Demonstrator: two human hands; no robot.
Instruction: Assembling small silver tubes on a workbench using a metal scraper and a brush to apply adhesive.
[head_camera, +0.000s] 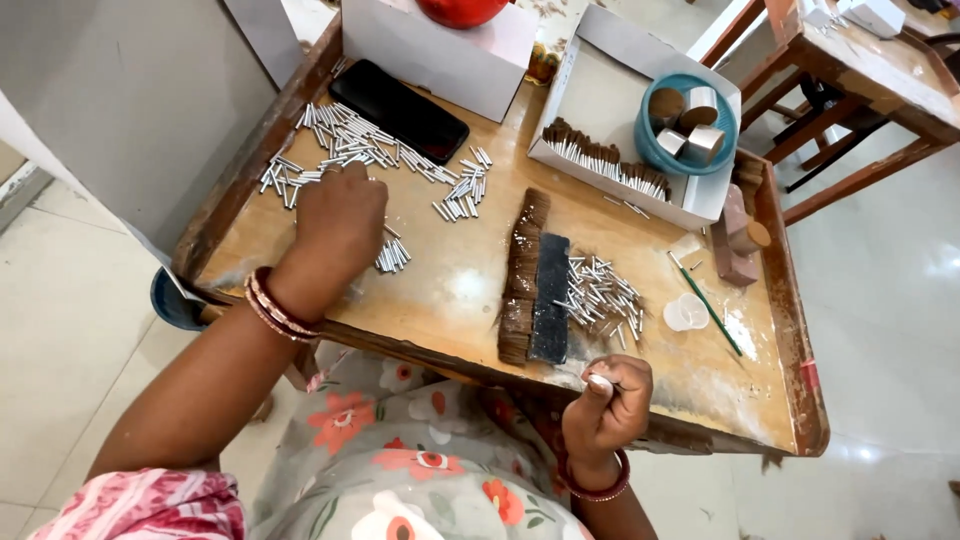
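Observation:
My left hand (338, 225) reaches over the left part of a wooden table (450, 290), fingers down on a scatter of small silver metal tubes (345, 145); a small bunch of tubes (393, 255) lies right beside it. Whether it grips any is hidden. My right hand (610, 400) is closed near the table's front edge, pinching a thin small piece between thumb and fingers. A row of brown bristles (522, 275) lies beside a dark flat bar (550, 300), with another pile of silver tubes (600, 295) to the right.
A black phone (412, 108) lies at the back by a white box (440, 50). An open white box (690, 195) holds brown-tipped pieces and a teal bowl (690, 125) of tape rolls. A green stick (708, 305) and wooden blocks (740, 240) lie at right.

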